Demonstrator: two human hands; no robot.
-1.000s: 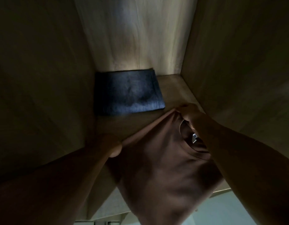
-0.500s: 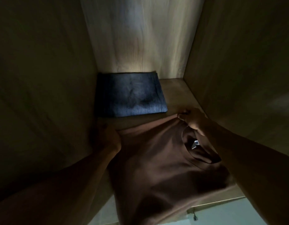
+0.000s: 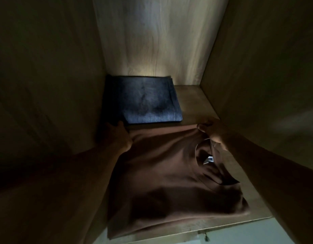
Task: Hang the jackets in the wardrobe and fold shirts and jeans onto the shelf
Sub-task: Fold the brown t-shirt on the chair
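A folded brown shirt [image 3: 162,176] lies on the wooden shelf [image 3: 196,103] inside a dim wardrobe compartment, its collar and white label to the right. My left hand [image 3: 118,136] holds the shirt's far left corner. My right hand [image 3: 213,132] grips the far right edge beside the collar. Folded blue jeans [image 3: 146,101] lie at the back left of the shelf, just beyond the shirt. The shirt's near edge hangs slightly over the shelf front.
Wooden side walls [image 3: 257,67] close in on the left and right, and a lit back panel [image 3: 152,41] stands behind the jeans. A strip of bare shelf shows right of the jeans. A pale surface [image 3: 240,233] shows below the shelf front.
Both hands have pushed the brown shirt deeper onto the shelf, toward the jeans. The shirt now lies flat instead of draping off the front edge.
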